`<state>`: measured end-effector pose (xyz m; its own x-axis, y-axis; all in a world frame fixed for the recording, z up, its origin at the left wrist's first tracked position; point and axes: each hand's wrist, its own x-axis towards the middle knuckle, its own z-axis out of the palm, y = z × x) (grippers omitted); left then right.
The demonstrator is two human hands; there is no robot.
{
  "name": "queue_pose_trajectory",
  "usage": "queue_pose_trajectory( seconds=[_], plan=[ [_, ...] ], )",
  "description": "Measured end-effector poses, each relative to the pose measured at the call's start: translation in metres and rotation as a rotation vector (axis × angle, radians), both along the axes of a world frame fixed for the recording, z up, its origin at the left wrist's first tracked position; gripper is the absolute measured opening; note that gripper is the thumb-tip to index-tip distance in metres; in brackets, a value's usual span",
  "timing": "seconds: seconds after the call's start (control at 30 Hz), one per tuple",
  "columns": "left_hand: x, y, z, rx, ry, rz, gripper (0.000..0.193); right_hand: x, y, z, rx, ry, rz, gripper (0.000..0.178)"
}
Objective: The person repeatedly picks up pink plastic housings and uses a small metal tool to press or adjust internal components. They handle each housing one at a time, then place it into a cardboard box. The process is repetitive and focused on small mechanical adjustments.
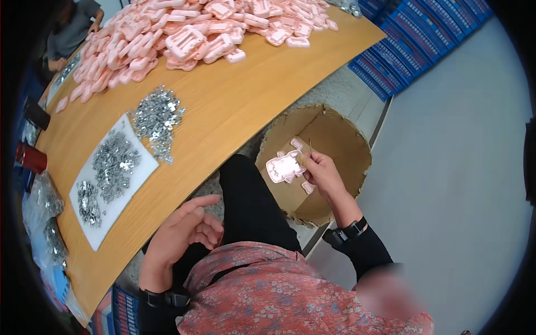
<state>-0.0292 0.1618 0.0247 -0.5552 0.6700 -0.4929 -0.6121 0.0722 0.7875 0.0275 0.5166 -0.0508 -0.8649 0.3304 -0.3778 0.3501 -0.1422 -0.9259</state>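
Over a round cardboard bin (357,173) at my right side, my right hand (324,173) pinches the edge of a pale pink plastic casing (282,167). A thin dark stick (310,145) pokes up beside those fingers; what it belongs to is hidden. Inside the bin, below the held casing, lie a few more pink plastic pieces (307,187). My left hand (187,229) hovers above my lap near the table edge, index finger stretched out and the other fingers loosely curled, with nothing in it.
A large heap of pink plastic casings (184,42) covers the far part of the wooden table (245,100). Nearer lie small shiny metal parts (159,120), some on a white foam sheet (106,223). Blue crates (413,33) stand beyond. Another person (72,30) sits far left.
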Motion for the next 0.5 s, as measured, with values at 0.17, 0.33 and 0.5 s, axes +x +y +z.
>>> queue_pose_trajectory(
  seconds=[0.17, 0.33, 0.5],
  plan=[
    [-0.007, 0.008, 0.006, -0.020, 0.073, -0.011, 0.046, 0.007, 0.015, -0.003, -0.038, -0.015, -0.036, 0.026],
    [-0.013, 0.009, 0.014, -0.026, 0.072, -0.019, 0.041, 0.001, 0.012, -0.016, -0.098, -0.023, -0.029, 0.026],
    [-0.024, 0.009, 0.045, -0.194, 0.161, -0.093, 0.037, 0.010, 0.038, -0.062, 0.016, -0.076, -0.090, 0.025]
  ],
)
